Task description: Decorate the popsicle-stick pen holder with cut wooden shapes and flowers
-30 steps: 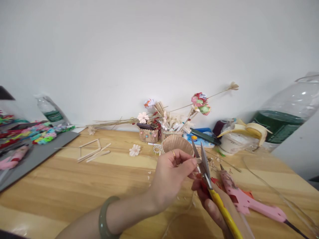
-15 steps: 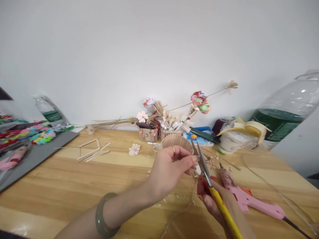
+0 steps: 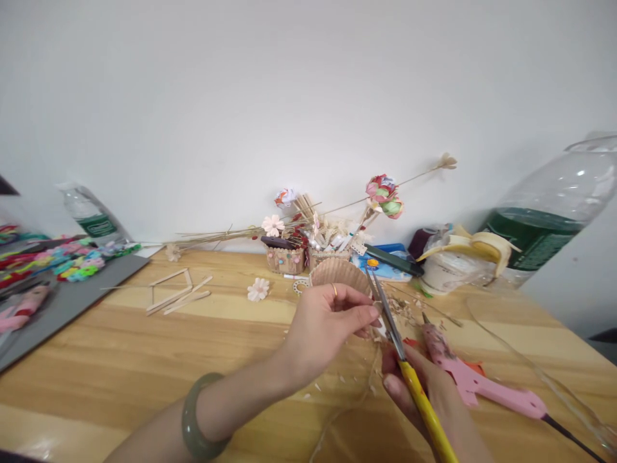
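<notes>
My right hand (image 3: 419,386) is closed around a pair of scissors (image 3: 391,331) with yellow handles and metal blades pointing away from me. Between the blades a narrow gap shows near the tips. My left hand (image 3: 328,321), wearing a ring, pinches thumb against fingers right beside the blades. What it holds is mostly hidden; a small white bit (image 3: 380,326) shows under the fingertips. Just behind the left hand stands a ribbed tan bowl-like piece (image 3: 340,272), partly covered by it. Small pale scraps (image 3: 317,387) lie on the wood below both hands.
A pink glue gun (image 3: 486,386) lies at the right, its cord running off the edge. Decorated pots (image 3: 285,260) with flowers stand against the wall. Joined wooden sticks (image 3: 168,299) and a pale flower (image 3: 258,289) lie left. A banana peel (image 3: 472,247) and large bottle (image 3: 540,225) stand right.
The scissor blades have come closer together. My left hand keeps its pinch beside them, and the whole view has shifted slightly.
</notes>
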The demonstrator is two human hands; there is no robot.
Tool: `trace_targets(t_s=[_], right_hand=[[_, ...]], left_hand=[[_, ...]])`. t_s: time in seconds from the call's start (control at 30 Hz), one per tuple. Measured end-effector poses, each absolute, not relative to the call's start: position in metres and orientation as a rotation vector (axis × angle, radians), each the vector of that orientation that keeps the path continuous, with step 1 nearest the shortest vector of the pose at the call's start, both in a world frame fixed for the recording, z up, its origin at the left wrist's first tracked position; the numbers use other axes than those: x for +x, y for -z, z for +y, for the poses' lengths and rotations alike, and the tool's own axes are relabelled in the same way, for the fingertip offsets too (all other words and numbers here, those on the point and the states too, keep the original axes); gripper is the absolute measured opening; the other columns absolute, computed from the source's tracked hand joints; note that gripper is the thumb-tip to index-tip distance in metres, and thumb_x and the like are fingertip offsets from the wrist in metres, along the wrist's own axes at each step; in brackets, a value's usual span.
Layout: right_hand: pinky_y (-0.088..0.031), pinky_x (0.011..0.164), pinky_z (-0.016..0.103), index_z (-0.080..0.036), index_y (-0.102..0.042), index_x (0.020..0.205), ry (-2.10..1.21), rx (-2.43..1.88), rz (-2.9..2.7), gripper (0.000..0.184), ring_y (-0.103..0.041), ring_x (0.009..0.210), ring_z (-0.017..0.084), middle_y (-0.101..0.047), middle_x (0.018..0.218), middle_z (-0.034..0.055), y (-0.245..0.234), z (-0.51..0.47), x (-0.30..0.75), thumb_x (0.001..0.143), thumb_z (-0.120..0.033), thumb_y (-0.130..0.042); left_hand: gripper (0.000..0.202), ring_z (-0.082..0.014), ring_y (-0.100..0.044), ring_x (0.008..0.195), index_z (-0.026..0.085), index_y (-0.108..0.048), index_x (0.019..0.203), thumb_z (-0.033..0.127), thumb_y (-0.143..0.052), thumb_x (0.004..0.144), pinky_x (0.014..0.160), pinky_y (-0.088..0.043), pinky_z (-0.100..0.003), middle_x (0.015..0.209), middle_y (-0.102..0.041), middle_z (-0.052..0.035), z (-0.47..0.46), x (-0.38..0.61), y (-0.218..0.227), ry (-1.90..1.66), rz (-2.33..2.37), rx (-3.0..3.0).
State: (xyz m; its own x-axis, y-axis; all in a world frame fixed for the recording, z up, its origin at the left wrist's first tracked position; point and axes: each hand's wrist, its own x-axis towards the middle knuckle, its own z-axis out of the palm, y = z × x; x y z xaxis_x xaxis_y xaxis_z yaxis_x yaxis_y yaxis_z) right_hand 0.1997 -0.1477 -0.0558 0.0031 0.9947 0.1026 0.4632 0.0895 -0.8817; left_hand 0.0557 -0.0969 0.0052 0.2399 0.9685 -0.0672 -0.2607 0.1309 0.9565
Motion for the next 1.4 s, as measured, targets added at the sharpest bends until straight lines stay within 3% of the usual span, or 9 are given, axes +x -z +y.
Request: trace_targets(t_s=[0.23,0.6,0.77,1.03,1.2,1.3,1.4], right_hand=[[-0.036,0.041,0.024,-0.021,-0.052,0.064,-0.96,-1.497,-1.644,0.03,-0.047,0.048,0.014,-0.051,0.052,-0.0017,0.07,-0.139,0.214,0.064,-0.047,-0.067],[-0.032,0.048,0.025,-0.021,-0.046,0.064,-0.852,-1.566,-1.592,0.044,-0.04,0.052,0.013,-0.042,0.055,-0.0038,0.059,-0.155,0.207,0.067,-0.063,-0.056],[-0.033,0.048,0.024,-0.02,-0.047,0.059,-0.79,-1.649,-1.465,0.046,-0.042,0.053,0.013,-0.043,0.054,-0.0033,0.066,-0.155,0.204,0.066,-0.064,-0.056],[-0.036,0.04,0.026,-0.021,-0.052,0.063,-0.935,-1.344,-1.516,0.045,-0.044,0.043,0.014,-0.046,0.047,-0.0007,0.064,-0.148,0.217,0.078,-0.063,-0.044],[-0.048,0.053,0.027,-0.021,-0.059,0.067,-0.857,-1.389,-1.474,0.024,-0.056,0.06,0.017,-0.059,0.064,0.0033,0.051,-0.142,0.223,0.07,-0.044,-0.061],[-0.053,0.066,0.03,-0.02,-0.063,0.077,-0.759,-1.446,-1.312,0.026,-0.062,0.076,0.021,-0.065,0.081,0.0062,0.043,-0.141,0.22,0.067,-0.044,-0.064],[-0.054,0.06,0.029,-0.02,-0.061,0.075,-0.786,-1.395,-1.342,0.026,-0.063,0.068,0.02,-0.066,0.076,0.0055,0.035,-0.14,0.218,0.066,-0.044,-0.067]], left_hand=[[0.008,-0.0069,-0.052,0.05,0.01,-0.062,0.061,0.013,-0.07,0.062,0.053,-0.043,-0.02,0.053,-0.061,0.0016,-0.096,0.053,-0.01,-1.019,0.895,1.077],[0.02,-0.0067,-0.05,0.05,0.01,-0.062,0.057,0.02,-0.078,0.05,0.052,-0.043,-0.021,0.051,-0.059,0.0027,-0.095,0.055,-0.01,-0.979,0.896,1.037],[0.014,-0.0076,-0.052,0.054,0.01,-0.065,0.061,0.021,-0.073,0.059,0.055,-0.043,-0.021,0.057,-0.062,0.0002,-0.097,0.055,-0.007,-1.037,0.894,1.11],[0.009,-0.0101,-0.058,0.06,0.013,-0.064,0.066,0.02,-0.07,0.064,0.055,-0.046,-0.021,0.062,-0.066,-0.0013,-0.098,0.054,-0.008,-1.0,0.838,1.053],[0.01,-0.0096,-0.056,0.06,0.013,-0.064,0.067,0.018,-0.071,0.061,0.054,-0.046,-0.021,0.063,-0.063,0.0003,-0.099,0.056,-0.007,-0.928,0.848,1.08],[0.009,-0.0093,-0.054,0.058,0.013,-0.064,0.066,0.018,-0.07,0.062,0.054,-0.044,-0.021,0.062,-0.062,0.0005,-0.1,0.055,-0.006,-0.841,0.869,1.152],[0.007,-0.008,-0.051,0.056,0.014,-0.064,0.064,0.02,-0.068,0.064,0.055,-0.042,-0.021,0.06,-0.061,0.0009,-0.1,0.055,-0.004,-0.753,0.889,1.274]])
